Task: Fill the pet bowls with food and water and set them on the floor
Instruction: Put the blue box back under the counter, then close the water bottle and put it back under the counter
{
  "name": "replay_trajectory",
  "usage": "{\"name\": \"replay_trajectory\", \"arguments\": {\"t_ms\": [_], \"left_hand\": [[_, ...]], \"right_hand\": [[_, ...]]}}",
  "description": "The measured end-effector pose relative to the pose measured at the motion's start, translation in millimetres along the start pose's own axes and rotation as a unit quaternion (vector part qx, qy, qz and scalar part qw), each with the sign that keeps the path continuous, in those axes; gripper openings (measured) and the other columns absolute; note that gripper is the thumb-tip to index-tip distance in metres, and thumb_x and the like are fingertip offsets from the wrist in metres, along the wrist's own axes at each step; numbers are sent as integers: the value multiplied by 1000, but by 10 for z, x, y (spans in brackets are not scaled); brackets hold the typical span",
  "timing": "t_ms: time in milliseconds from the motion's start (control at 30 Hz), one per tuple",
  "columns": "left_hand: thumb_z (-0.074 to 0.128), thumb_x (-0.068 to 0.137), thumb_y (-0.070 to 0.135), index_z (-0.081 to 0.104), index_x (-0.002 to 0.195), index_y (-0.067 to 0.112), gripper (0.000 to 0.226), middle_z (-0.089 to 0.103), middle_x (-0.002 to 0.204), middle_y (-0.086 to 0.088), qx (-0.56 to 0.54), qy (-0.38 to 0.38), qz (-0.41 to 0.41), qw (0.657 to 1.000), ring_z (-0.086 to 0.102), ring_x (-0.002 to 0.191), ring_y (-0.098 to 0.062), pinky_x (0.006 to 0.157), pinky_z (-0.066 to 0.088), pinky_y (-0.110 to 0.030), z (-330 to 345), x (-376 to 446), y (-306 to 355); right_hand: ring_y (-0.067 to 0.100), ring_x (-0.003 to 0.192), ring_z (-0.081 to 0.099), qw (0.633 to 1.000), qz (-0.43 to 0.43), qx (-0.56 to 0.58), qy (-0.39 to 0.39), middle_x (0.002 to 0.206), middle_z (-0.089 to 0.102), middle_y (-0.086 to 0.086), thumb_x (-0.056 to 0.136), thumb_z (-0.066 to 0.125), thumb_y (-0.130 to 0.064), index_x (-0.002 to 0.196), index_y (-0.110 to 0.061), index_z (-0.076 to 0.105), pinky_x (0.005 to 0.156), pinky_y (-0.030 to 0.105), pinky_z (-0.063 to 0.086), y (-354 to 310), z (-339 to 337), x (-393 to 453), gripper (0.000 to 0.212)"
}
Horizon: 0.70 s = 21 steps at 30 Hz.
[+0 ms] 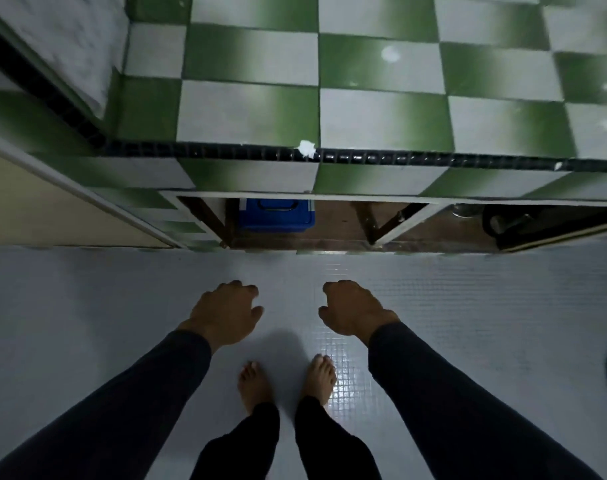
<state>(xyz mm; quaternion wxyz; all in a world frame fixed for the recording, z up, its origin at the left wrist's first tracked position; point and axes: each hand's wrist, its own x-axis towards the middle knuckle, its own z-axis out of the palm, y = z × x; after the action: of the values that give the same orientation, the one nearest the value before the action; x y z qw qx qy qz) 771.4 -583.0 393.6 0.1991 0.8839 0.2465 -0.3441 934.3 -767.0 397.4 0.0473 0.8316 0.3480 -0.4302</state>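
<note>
- The view looks straight down from a person's head at a pale floor [87, 306] made of tiny square tiles.
- Both arms reach forward in dark long sleeves [149, 393], side by side with a gap between them.
- The left hand [226, 313] hangs palm down, fingers loosely curled, holding nothing.
- The right hand [354, 311] mirrors it, palm down, fingers loosely curled, also holding nothing.
- Two bare feet [321, 377] stand close together on the floor below the hands, with dark trouser legs above them.
- A bright patch of light reflects off the floor just beside the right foot.
- Ahead rises a wall [381, 116] of green and white checkered tiles, crossed by a narrow black strip [433, 157].
- Under the wall is a low open recess with dark wooden supports; a blue box with a handle [276, 214] sits inside it on the left.
- Dark metal objects lie in the right part of the recess; what they are is unclear.
- A cream panel [53, 216] fills the left edge.
- No pet bowl can be seen anywhere in this view.
</note>
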Motion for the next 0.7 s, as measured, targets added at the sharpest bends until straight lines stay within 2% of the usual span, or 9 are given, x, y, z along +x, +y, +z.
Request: {"name": "replay_trajectory", "arguments": {"t_ms": [233, 400, 533, 633, 700], "left_hand": [[48, 105, 48, 48, 151, 21, 54, 56, 143, -7, -14, 26, 26, 999, 55, 128, -27, 105, 49, -41, -719, -840, 246], [51, 103, 46, 52, 149, 19, 53, 56, 147, -8, -21, 61, 54, 996, 55, 131, -28, 106, 48, -39, -1223, -1282, 375], [53, 101, 41, 61, 138, 20, 43, 63, 134, -9, -13, 96, 71, 993, 60, 119, -29, 95, 53, -38, -1610, -1551, 457], [54, 101, 41, 64, 131, 19, 39, 65, 127, -7, 2, 109, 81, 991, 63, 111, -27, 92, 56, -41, -1864, -1669, 536], [54, 101, 44, 63, 131, 21, 39, 64, 125, -6, 27, 120, 85, 989, 63, 109, -26, 92, 56, -42, -2022, -1723, 608]], "right_hand": [[31, 117, 58, 999, 23, 5, 40, 132, 59, 12, 97, 54, -34, 135, -12, 54, 98, 41, 50, -263, -561, -1014, 44], [33, 122, 56, 996, 40, 27, 80, 139, 56, 12, 97, 53, -36, 139, -14, 51, 101, 44, 50, -401, -998, -1562, 48], [34, 112, 61, 990, 62, 44, 123, 129, 61, 14, 96, 55, -38, 129, -14, 57, 93, 43, 54, -454, -1324, -1901, 41], [33, 106, 64, 984, 74, 48, 157, 121, 65, 13, 96, 55, -34, 121, -13, 60, 85, 38, 55, -470, -1533, -2087, 33], [35, 106, 65, 980, 79, 48, 174, 120, 67, 14, 94, 54, -29, 119, -12, 62, 87, 38, 55, -463, -1660, -2191, 31]]}}
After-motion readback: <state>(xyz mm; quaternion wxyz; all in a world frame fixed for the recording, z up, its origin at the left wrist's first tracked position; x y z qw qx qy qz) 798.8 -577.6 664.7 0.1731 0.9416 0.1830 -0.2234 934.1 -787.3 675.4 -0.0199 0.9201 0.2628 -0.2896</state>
